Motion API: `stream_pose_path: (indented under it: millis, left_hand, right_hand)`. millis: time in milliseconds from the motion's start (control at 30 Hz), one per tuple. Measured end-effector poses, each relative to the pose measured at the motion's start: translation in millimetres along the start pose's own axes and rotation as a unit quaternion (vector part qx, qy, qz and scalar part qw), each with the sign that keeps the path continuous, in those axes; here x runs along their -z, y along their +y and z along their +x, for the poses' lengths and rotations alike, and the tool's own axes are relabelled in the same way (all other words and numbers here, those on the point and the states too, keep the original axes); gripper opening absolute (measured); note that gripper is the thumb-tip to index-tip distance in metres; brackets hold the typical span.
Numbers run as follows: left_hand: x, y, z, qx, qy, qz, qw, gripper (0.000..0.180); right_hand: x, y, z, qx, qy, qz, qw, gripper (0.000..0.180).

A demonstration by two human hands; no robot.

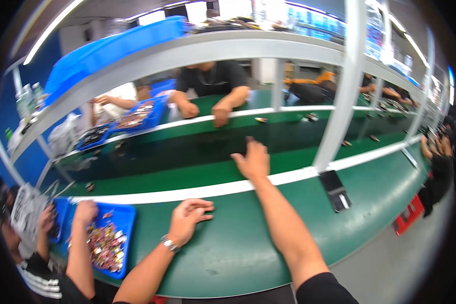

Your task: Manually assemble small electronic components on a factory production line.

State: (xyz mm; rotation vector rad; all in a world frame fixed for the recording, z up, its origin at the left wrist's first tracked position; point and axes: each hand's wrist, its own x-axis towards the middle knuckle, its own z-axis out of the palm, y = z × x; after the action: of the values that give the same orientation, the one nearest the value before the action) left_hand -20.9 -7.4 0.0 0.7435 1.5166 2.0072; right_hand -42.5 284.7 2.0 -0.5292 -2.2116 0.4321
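Green desk (248,253) carries both arms: the right hand (253,161), fingers spread and empty, reaches past the white strip (213,190) onto the dark belt (187,152) at frame centre, best lowered flat and slow, while the left hand (187,219) rests loosely curled, empty, lower centre.

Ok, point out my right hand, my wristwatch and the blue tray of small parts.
right hand (253,161), head view, on the back of the hand over the belt
wristwatch (170,243), head view, on the metal band at the left wrist
blue tray (128,215), head view, on its bare right rim
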Motion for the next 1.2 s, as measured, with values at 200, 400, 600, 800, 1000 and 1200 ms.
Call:
stream_pose_path:
  millis: [200,400,600,800,1000,1200]
  left_hand:
    - [16,-11,1,-0.042,0.006,0.074,0.996,0.015]
    - [27,8,-5,-0.023,-0.034,-0.015,0.999,0.029]
    - [13,19,-19,-0.143,-0.143,0.007,0.979,0.044]
    - [2,32,-27,-0.286,-0.076,0.190,0.936,0.021]
    - [5,28,-25,-0.361,-0.063,0.233,0.901,0.014]
    - [3,29,-27,-0.367,-0.056,0.236,0.898,0.011]
  right_hand:
    - [23,-36,-40,0.141,0.022,0.104,0.984,0.075]
    - [89,-86,-115,0.340,-0.083,0.105,0.931,0.075]
    - [93,-102,-119,0.397,-0.095,0.120,0.905,0.077]
    - [85,-106,-129,0.390,-0.131,0.173,0.895,0.060]
    - [87,-105,-130,0.415,-0.128,0.146,0.889,0.047]
    - [90,-108,-131,0.419,-0.114,0.137,0.890,0.046]
